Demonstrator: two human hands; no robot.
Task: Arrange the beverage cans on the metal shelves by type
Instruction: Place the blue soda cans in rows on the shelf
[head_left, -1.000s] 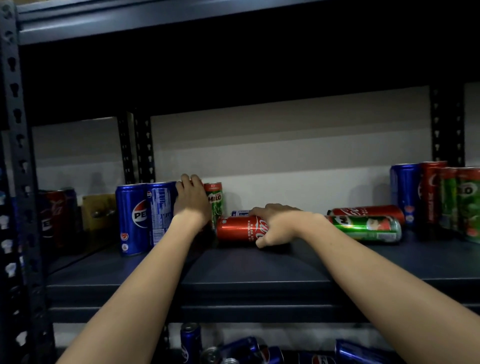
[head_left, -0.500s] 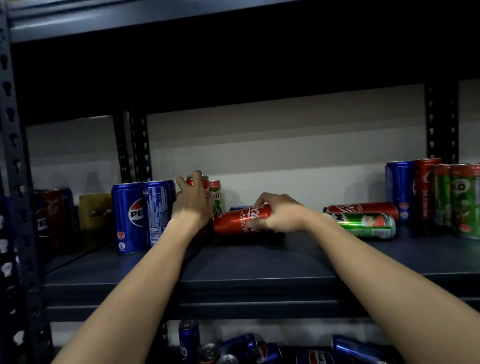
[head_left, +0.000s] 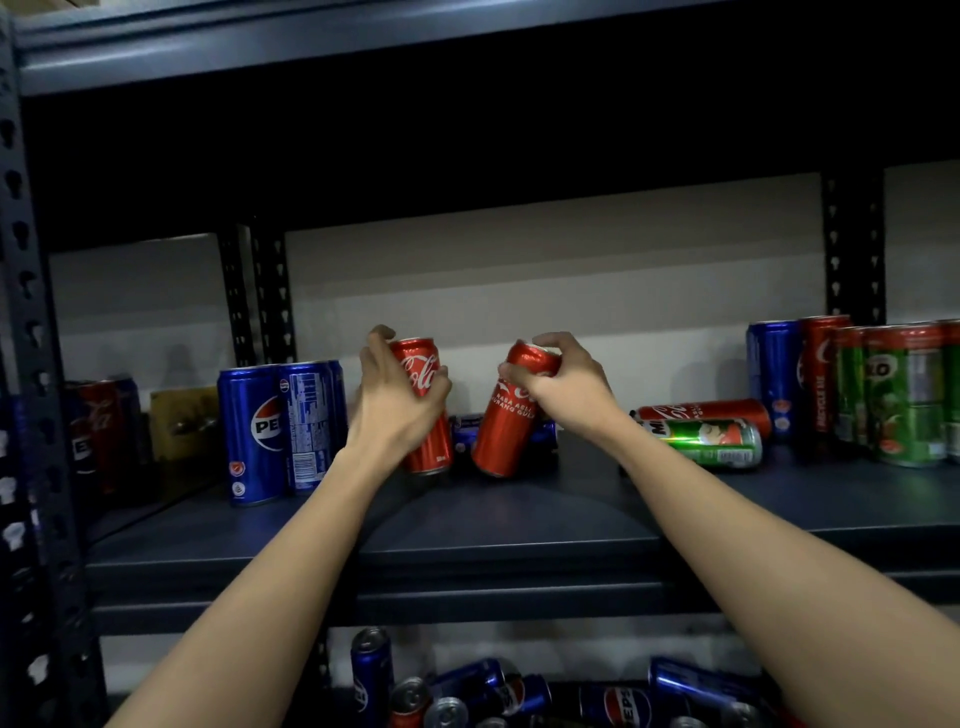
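Note:
My left hand (head_left: 397, 402) grips a red Coca-Cola can (head_left: 425, 410), held nearly upright just above the dark metal shelf (head_left: 519, 519). My right hand (head_left: 563, 389) grips a second red Coca-Cola can (head_left: 511, 421) near its top; that can tilts with its bottom toward the left. The two cans sit close together at the shelf's middle. Two blue Pepsi cans (head_left: 280, 431) stand upright to the left. Behind the held cans a blue can (head_left: 467, 431) lies on its side, mostly hidden.
A red Coca-Cola can (head_left: 706, 413) and a green Milo can (head_left: 711, 441) lie on their sides at right. Upright blue, red and green cans (head_left: 857, 389) stand at far right. Dim cans (head_left: 98, 431) sit far left. Several cans (head_left: 493, 696) lie jumbled on the lower shelf.
My right hand has lifted the lying red can and turned it toward upright. My left hand has pulled a red can out from beside the Pepsi cans and raised it.

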